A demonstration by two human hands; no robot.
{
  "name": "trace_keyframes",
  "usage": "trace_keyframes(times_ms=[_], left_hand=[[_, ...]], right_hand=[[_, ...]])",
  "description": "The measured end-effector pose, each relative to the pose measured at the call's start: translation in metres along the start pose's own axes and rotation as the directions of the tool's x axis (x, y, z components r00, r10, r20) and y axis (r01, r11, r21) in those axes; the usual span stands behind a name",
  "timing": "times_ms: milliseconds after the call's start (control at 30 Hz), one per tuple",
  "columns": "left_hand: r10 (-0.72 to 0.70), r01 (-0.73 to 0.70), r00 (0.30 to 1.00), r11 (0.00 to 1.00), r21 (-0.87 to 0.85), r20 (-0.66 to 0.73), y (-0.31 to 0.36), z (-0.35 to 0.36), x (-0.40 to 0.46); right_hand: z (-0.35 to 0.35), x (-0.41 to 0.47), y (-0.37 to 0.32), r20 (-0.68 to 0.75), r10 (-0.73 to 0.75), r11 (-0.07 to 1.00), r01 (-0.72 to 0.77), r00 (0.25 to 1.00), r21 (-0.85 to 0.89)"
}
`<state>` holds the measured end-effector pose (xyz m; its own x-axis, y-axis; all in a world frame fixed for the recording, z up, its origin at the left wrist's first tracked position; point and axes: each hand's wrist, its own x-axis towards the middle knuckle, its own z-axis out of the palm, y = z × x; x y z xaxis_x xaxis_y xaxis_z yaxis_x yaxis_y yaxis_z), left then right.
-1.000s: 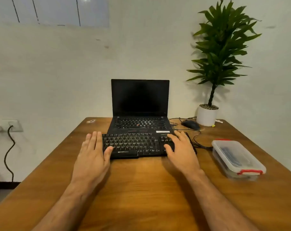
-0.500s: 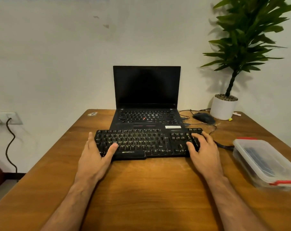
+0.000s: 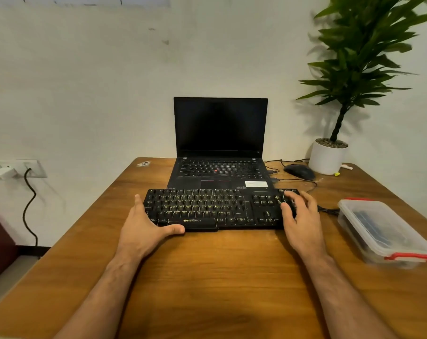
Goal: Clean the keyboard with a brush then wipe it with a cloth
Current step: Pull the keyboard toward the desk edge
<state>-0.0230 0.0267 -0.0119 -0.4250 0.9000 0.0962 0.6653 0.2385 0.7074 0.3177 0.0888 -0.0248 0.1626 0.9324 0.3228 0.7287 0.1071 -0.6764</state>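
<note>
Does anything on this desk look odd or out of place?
Mostly tidy. The keyboard overlaps the laptop's front edge, held by the left hand and right hand. No brush or cloth shows in the open.

One head-worn camera looks forward and down over the table [image 3: 207,277]. The keyboard [image 3: 215,209] sits near, toward 12 o'clock; the wall [image 3: 97,94] stands beyond.

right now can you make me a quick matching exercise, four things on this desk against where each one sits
Things:
1. keyboard
2. laptop
3. mouse
4. plastic box

Places:
A. near the white plant pot
B. right edge of the desk
C. between both hands
D. at the back, against the wall

Pairs: 1-C, 2-D, 3-A, 4-B
</note>
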Motion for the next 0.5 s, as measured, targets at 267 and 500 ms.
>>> trace_keyframes(times_ms=[267, 500], left_hand=[[-0.015, 0.016, 1.000, 1.000, 0.019, -0.019, -0.012, -0.018, -0.043], [-0.029, 0.029, 1.000, 0.998, 0.055, -0.013, -0.021, -0.030, -0.067]], right_hand=[[-0.016, -0.047, -0.008, 0.063, -0.013, 0.998, 0.016, 0.998, -0.055], [-0.026, -0.071, -0.009, 0.118, -0.012, 0.993, 0.026, 0.993, -0.119]])
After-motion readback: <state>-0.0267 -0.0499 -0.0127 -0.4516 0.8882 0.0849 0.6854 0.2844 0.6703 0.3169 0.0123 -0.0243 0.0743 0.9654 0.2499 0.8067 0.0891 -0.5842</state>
